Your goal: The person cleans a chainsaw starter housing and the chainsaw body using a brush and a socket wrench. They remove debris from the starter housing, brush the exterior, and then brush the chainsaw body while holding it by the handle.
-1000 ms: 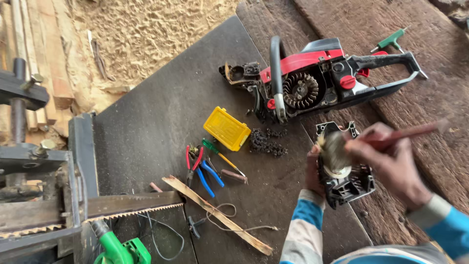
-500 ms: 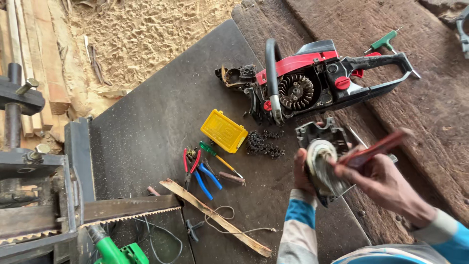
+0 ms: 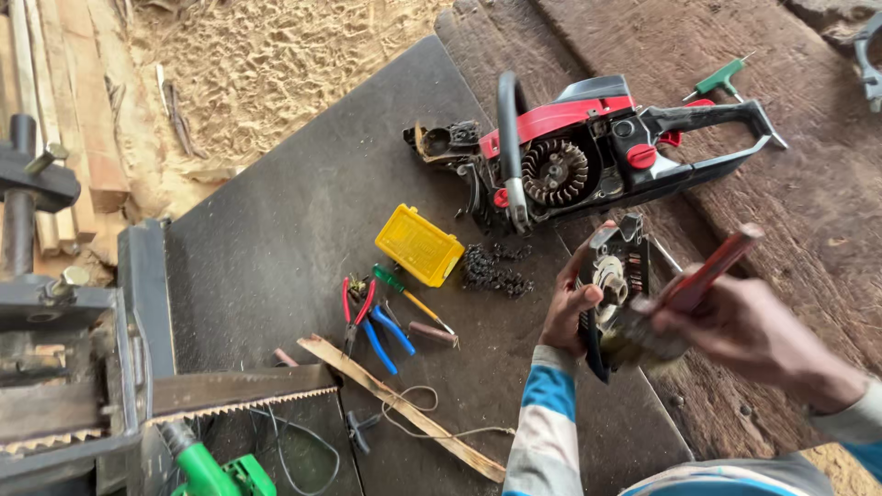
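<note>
My left hand (image 3: 568, 308) grips a black chainsaw starter cover (image 3: 614, 276) by its left edge and holds it tilted up above the dark mat (image 3: 276, 239). My right hand (image 3: 749, 331) holds a red-handled brush (image 3: 703, 276), its bristle end against the lower part of the cover. Just beyond lies a red and black chainsaw body (image 3: 588, 156) with its flywheel exposed and no bar fitted.
On the mat lie a yellow plastic box (image 3: 418, 244), a heap of saw chain (image 3: 491, 268), red pliers and blue pliers (image 3: 372, 321), a screwdriver (image 3: 413, 298) and a wooden strip (image 3: 395, 404). A green T-handle wrench (image 3: 721, 81) rests on the planks. A machine with a toothed blade (image 3: 230, 395) stands left.
The cover has been lifted off the mat and tipped up towards me in my left hand. My right hand has brought the brush down against it.
</note>
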